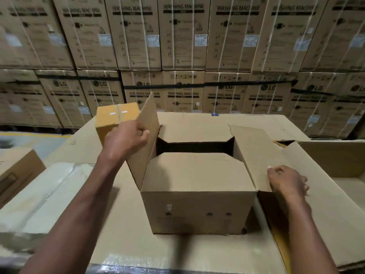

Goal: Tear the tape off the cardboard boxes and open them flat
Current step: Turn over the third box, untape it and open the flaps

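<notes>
A brown cardboard box (199,210) stands in front of me on a wide cardboard surface (122,240). Its two long top flaps are raised, and the two short inner flaps still lie folded in with a dark gap between them. My left hand (126,139) grips the edge of the left flap (147,139), which stands nearly upright. My right hand (286,180) pinches the near corner of the right flap (254,153), which leans outward. A smaller yellow-brown box (116,119), taped shut along its top, sits behind the left flap.
Stacked washing machine cartons (183,46) form a wall behind. A plastic-wrapped cream bundle (39,196) lies at the left, with another carton (17,169) beyond it. An open carton (331,157) sits at the right. Grey floor with a yellow line (33,137) shows far left.
</notes>
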`<control>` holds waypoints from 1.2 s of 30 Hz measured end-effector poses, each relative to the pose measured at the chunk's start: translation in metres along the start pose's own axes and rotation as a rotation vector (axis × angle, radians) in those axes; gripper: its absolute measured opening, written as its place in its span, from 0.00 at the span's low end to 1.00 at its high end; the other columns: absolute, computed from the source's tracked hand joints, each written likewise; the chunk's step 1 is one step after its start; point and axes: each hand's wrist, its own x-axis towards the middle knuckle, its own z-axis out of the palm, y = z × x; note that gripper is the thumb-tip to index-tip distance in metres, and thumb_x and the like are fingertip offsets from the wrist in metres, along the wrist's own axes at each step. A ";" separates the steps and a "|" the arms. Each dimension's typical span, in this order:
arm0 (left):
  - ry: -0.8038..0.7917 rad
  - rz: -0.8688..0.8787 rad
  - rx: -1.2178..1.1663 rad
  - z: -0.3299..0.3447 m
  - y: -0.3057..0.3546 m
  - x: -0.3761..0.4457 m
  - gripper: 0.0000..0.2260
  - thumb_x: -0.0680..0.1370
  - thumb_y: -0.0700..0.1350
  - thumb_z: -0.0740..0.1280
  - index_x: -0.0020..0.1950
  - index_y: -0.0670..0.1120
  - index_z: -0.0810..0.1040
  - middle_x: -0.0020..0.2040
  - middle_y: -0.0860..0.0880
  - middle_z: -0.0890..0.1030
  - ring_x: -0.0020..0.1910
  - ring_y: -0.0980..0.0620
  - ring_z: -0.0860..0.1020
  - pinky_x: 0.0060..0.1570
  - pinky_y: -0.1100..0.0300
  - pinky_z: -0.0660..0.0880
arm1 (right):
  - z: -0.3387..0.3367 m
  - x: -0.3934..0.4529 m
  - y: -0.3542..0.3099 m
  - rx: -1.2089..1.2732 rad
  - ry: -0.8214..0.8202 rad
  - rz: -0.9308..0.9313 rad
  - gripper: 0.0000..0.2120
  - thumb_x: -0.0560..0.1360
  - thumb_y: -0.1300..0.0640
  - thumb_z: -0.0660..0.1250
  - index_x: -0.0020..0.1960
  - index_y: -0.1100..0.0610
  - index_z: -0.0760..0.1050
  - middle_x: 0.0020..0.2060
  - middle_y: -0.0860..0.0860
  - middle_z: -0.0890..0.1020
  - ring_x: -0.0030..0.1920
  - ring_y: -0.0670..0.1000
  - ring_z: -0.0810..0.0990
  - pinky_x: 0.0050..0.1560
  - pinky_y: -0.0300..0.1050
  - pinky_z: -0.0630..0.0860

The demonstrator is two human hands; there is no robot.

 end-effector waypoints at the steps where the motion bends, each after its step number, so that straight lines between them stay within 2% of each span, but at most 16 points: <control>1: 0.020 -0.048 0.045 0.000 -0.012 0.000 0.13 0.82 0.58 0.66 0.58 0.53 0.85 0.52 0.49 0.86 0.43 0.48 0.81 0.38 0.56 0.73 | 0.000 0.000 -0.001 0.018 -0.005 -0.011 0.16 0.82 0.42 0.64 0.57 0.52 0.83 0.59 0.61 0.80 0.66 0.65 0.68 0.66 0.58 0.67; 4: 0.069 -0.153 0.078 0.008 -0.047 0.007 0.19 0.79 0.67 0.65 0.55 0.56 0.86 0.51 0.49 0.87 0.48 0.44 0.82 0.53 0.47 0.78 | 0.003 0.005 -0.002 0.035 -0.055 -0.076 0.15 0.81 0.43 0.65 0.56 0.52 0.84 0.58 0.60 0.81 0.67 0.64 0.67 0.67 0.59 0.69; 7: 0.007 -0.272 0.123 0.025 -0.073 0.016 0.22 0.78 0.70 0.65 0.58 0.55 0.85 0.56 0.46 0.85 0.56 0.40 0.80 0.63 0.41 0.70 | 0.006 0.009 -0.003 0.021 -0.090 -0.109 0.14 0.80 0.44 0.67 0.59 0.51 0.84 0.60 0.58 0.82 0.69 0.64 0.67 0.68 0.59 0.69; 10: -0.098 -0.380 0.105 0.057 -0.092 0.014 0.23 0.78 0.69 0.64 0.60 0.53 0.84 0.60 0.45 0.84 0.63 0.38 0.76 0.68 0.36 0.61 | 0.009 0.014 -0.004 0.032 -0.087 -0.139 0.14 0.80 0.44 0.68 0.59 0.50 0.84 0.61 0.56 0.82 0.69 0.63 0.68 0.69 0.59 0.69; 13: -0.163 -0.408 0.025 0.089 -0.096 0.001 0.20 0.80 0.66 0.64 0.57 0.51 0.82 0.60 0.45 0.83 0.65 0.39 0.75 0.71 0.32 0.56 | 0.015 0.017 0.000 0.068 -0.108 -0.145 0.11 0.79 0.43 0.68 0.56 0.48 0.83 0.58 0.54 0.83 0.66 0.62 0.73 0.66 0.61 0.74; 17: -0.243 -0.430 -0.032 0.117 -0.092 -0.016 0.21 0.82 0.64 0.61 0.63 0.48 0.75 0.65 0.44 0.80 0.68 0.38 0.74 0.72 0.31 0.56 | 0.016 0.018 0.000 0.125 -0.089 -0.167 0.11 0.79 0.47 0.69 0.54 0.52 0.85 0.57 0.53 0.85 0.63 0.60 0.77 0.64 0.55 0.74; 19: -0.232 -0.445 -0.009 0.123 -0.088 -0.017 0.22 0.82 0.63 0.61 0.65 0.48 0.74 0.67 0.43 0.78 0.70 0.37 0.72 0.72 0.30 0.56 | 0.015 0.019 -0.001 0.144 -0.078 -0.163 0.10 0.79 0.48 0.70 0.54 0.53 0.85 0.56 0.53 0.85 0.61 0.60 0.79 0.62 0.54 0.75; 21: -0.182 -0.410 0.025 0.123 -0.078 -0.014 0.22 0.82 0.62 0.61 0.68 0.49 0.73 0.70 0.42 0.74 0.72 0.36 0.69 0.71 0.33 0.57 | 0.015 0.022 -0.006 0.138 -0.079 -0.184 0.09 0.78 0.47 0.70 0.53 0.51 0.85 0.56 0.53 0.85 0.61 0.60 0.78 0.62 0.54 0.75; 24: -0.128 -0.229 -0.026 0.122 -0.054 -0.004 0.19 0.83 0.59 0.63 0.71 0.52 0.74 0.72 0.44 0.74 0.73 0.39 0.69 0.70 0.36 0.57 | 0.017 0.024 -0.026 0.148 -0.122 -0.274 0.09 0.78 0.51 0.71 0.55 0.52 0.85 0.56 0.52 0.85 0.61 0.57 0.80 0.60 0.49 0.75; 28: -0.259 -0.007 -0.165 0.134 -0.016 0.014 0.21 0.84 0.56 0.61 0.77 0.53 0.72 0.73 0.48 0.76 0.73 0.44 0.72 0.73 0.38 0.56 | 0.029 0.020 -0.062 0.125 -0.277 -0.434 0.10 0.79 0.51 0.71 0.59 0.52 0.83 0.57 0.50 0.84 0.58 0.52 0.81 0.56 0.45 0.73; 31: -0.359 0.059 -0.131 0.147 0.004 0.025 0.26 0.83 0.59 0.61 0.81 0.54 0.66 0.76 0.48 0.74 0.75 0.44 0.70 0.73 0.36 0.57 | 0.039 0.016 -0.082 0.061 -0.410 -0.444 0.18 0.80 0.47 0.69 0.70 0.48 0.78 0.64 0.50 0.81 0.63 0.52 0.79 0.66 0.51 0.74; 33: -0.419 0.059 -0.097 0.153 0.012 0.031 0.27 0.84 0.58 0.59 0.83 0.55 0.62 0.78 0.48 0.71 0.77 0.43 0.69 0.73 0.36 0.56 | 0.046 0.016 -0.088 -0.064 -0.454 -0.441 0.23 0.80 0.42 0.67 0.74 0.44 0.73 0.68 0.49 0.79 0.69 0.54 0.76 0.72 0.57 0.69; 35: -0.451 0.060 -0.103 0.154 0.016 0.034 0.26 0.85 0.56 0.57 0.83 0.55 0.60 0.80 0.48 0.69 0.77 0.42 0.68 0.74 0.33 0.53 | 0.047 0.015 -0.092 -0.096 -0.478 -0.428 0.26 0.80 0.38 0.65 0.75 0.45 0.71 0.68 0.47 0.79 0.71 0.54 0.75 0.74 0.59 0.65; 36: -0.444 0.068 -0.112 0.152 0.018 0.035 0.25 0.86 0.55 0.56 0.83 0.56 0.61 0.79 0.48 0.70 0.77 0.41 0.69 0.74 0.33 0.53 | 0.045 0.012 -0.095 -0.051 -0.486 -0.421 0.27 0.80 0.38 0.65 0.76 0.47 0.71 0.68 0.48 0.79 0.70 0.55 0.75 0.73 0.58 0.67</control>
